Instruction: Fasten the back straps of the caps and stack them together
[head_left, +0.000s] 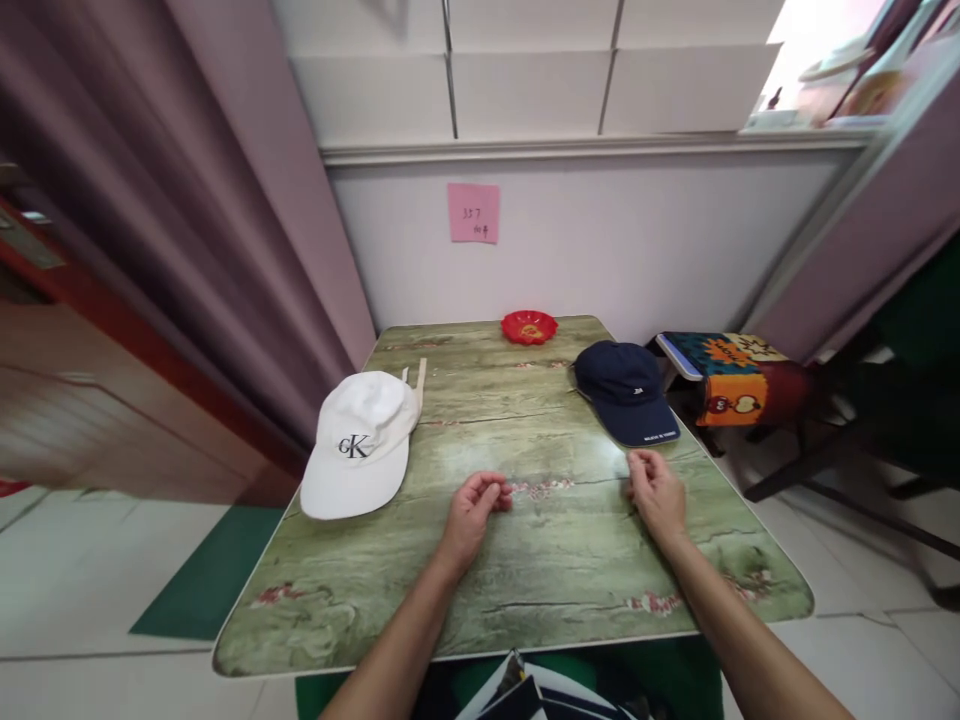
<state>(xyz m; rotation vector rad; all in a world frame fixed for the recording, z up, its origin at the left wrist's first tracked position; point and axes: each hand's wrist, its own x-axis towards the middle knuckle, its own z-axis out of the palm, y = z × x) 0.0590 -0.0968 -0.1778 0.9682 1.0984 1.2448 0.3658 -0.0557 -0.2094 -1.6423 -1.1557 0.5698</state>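
Along the left edge of a green, wood-patterned table (555,580), I see through the head camera a white cap (367,415) with black "CK" letters on its front. Its crown is up, its brim points toward the near left corner, and a loose strap sticks out behind. By the right edge, toward the far right corner, sits a dark blue cap (624,385), its brim aimed at the near edge. A red dish (529,327) stands at the far edge, right of its middle.

The left hand (472,512) is over the table's middle, between the caps, nearer the near edge; its fingers are loosely curled and released. The right hand (658,497) is near the right edge, fingers also released and bent, just beside the blue brim; I cannot tell whether they touch. A pink note (474,213) hangs on the wall beyond the far edge.
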